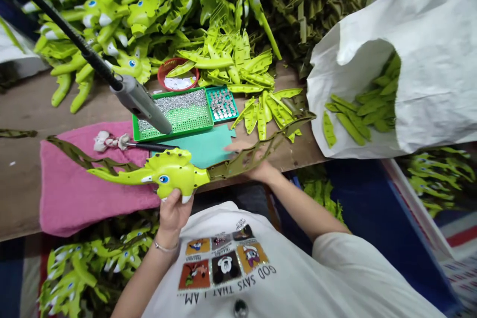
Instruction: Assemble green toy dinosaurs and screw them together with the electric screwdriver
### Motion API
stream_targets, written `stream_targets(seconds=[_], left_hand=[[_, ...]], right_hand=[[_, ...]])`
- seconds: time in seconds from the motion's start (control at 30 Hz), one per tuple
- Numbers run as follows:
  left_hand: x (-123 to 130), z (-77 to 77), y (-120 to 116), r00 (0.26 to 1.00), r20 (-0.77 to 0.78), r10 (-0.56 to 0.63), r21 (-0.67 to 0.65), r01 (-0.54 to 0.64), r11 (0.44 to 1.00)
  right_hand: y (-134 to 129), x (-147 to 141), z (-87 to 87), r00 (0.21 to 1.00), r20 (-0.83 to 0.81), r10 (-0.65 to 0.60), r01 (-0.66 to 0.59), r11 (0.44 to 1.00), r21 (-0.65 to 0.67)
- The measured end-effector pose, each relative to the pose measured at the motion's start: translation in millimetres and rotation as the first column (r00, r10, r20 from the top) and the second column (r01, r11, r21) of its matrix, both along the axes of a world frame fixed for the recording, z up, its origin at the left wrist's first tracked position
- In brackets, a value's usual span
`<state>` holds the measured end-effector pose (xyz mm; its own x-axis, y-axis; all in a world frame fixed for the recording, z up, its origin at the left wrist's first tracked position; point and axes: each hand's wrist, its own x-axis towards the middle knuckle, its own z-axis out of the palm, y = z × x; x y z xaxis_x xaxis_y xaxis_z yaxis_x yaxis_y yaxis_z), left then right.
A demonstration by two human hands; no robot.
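Note:
My left hand (175, 211) is closed on the underside of a lime-green toy dinosaur (173, 171) with a blue eye and a frill. Its long narrow front points left over the pink cloth (55, 198). From its right end a dark olive strip (238, 161) stretches up and to the right; another olive strip (80, 154) runs off to the left. My right hand (255, 159) lies behind the right olive strip, blurred and partly covered, so its fingers are unclear. A grey tool (143, 104) hangs in front, its tip over the green tray.
Behind the teal mat (212, 144) are a green tray (194, 121) of small metal parts, a teal tray (222, 104) of discs and a red basket (179, 70). Green toys and parts pile up behind. A white sack (421, 74) holding green pieces stands right.

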<state>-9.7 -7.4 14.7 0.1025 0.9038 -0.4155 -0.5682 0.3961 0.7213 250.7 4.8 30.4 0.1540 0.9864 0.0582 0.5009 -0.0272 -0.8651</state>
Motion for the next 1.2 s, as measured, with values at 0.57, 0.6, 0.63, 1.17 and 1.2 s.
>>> stream_targets(seconds=[0.57,0.6,0.63,1.17,1.2], left_hand=[[-3.2,-8.8,9.6,0.993,-0.114,-0.032,-0.047,0.026,0.999],[-1.8,-7.3,9.7,0.993,-0.110,-0.037,-0.050,0.032,0.998],[0.1,-5.4,9.6,0.994,-0.101,-0.039,-0.056,0.033,0.998],[9.7,6.4,11.0,0.999,-0.040,0.027,-0.107,-0.031,0.994],[8.4,6.5,11.2,0.999,-0.040,0.029,-0.114,-0.033,0.993]], right_hand=[[68.7,224.1,-6.7,0.833,0.258,-0.490,0.515,0.857,-0.035],[65.1,212.4,0.4,0.865,0.171,-0.472,0.484,0.875,-0.029],[60.6,194.7,8.8,0.898,0.058,-0.437,0.439,0.898,-0.033],[-1.5,-45.0,6.5,0.987,0.000,0.161,-0.159,0.976,0.151],[-1.7,-42.0,6.9,0.980,0.080,0.183,-0.195,0.964,0.178]])
